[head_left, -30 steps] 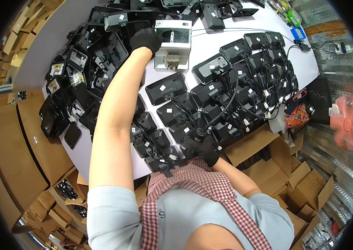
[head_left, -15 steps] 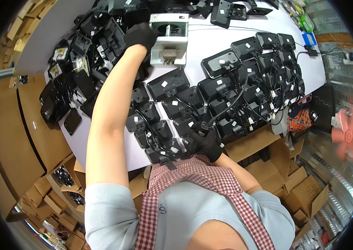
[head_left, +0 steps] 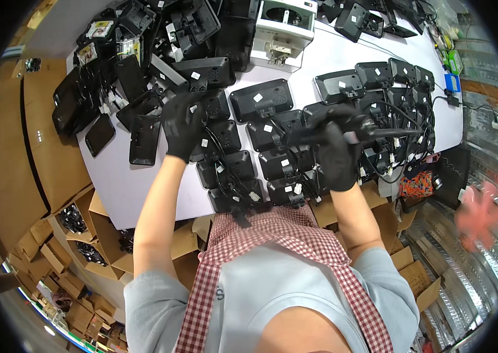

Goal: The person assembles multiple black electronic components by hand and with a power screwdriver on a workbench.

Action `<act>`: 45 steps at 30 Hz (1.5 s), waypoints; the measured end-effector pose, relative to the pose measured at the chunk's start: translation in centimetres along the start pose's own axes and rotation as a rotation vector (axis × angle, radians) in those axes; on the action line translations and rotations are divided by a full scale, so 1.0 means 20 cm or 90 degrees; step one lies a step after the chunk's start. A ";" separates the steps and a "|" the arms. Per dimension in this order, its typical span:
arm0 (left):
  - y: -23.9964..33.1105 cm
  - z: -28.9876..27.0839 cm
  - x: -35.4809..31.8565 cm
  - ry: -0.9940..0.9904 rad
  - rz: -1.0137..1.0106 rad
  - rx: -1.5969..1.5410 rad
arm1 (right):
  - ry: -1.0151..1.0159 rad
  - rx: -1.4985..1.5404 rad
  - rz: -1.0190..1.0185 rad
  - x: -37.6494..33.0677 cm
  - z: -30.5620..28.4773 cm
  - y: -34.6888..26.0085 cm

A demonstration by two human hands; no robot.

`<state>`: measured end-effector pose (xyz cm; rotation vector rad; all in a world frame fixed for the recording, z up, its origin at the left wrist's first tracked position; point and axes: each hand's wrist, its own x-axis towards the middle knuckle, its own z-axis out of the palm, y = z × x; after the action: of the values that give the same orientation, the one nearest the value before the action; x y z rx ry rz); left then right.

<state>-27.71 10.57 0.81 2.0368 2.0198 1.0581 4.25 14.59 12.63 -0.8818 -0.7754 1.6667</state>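
Black-gloved left hand [head_left: 182,125] and right hand [head_left: 339,156], apart

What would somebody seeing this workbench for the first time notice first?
Probably the black plastic units with trailing cables, laid in rows across the near middle and right of the white table. Over them are two black-gloved hands, the left beside the leftmost row and the right around a blurred dark tool. The pale boxy device at the far middle and the reddish fan at far right also stand out.
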 end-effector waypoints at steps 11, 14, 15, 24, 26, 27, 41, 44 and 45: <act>-0.07 0.05 -0.18 -0.145 -0.060 0.059 | 0.076 -0.248 -0.522 0.62 0.19 0.05; -0.09 0.06 -0.18 -0.143 -0.082 0.057 | 0.082 -0.261 -0.541 0.68 0.19 0.11; -0.08 0.06 -0.17 -0.143 -0.092 0.077 | 0.078 -0.254 -0.553 0.70 0.18 0.12; -0.11 0.09 -0.20 -0.130 -0.122 0.063 | 0.065 -0.290 -0.509 0.70 0.20 0.12; -0.08 0.10 -0.20 -0.135 -0.129 0.066 | 0.075 -0.308 -0.490 0.71 0.18 0.15; -0.06 0.11 -0.19 -0.139 -0.131 0.070 | 0.077 -0.282 -0.486 0.71 0.19 0.17; -0.03 0.20 -0.21 -0.138 -0.111 0.069 | -0.128 -0.383 -0.361 0.77 0.30 0.20; 0.04 0.17 -0.16 -0.131 -0.121 0.079 | -0.060 -0.296 -0.381 0.76 0.30 0.22; 0.02 0.18 -0.18 -0.127 -0.122 0.091 | -0.018 -0.262 -0.359 0.75 0.30 0.23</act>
<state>-25.15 8.61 -3.15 1.8759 2.1852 0.6669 -5.87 27.59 9.34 -0.8151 -1.2807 1.0390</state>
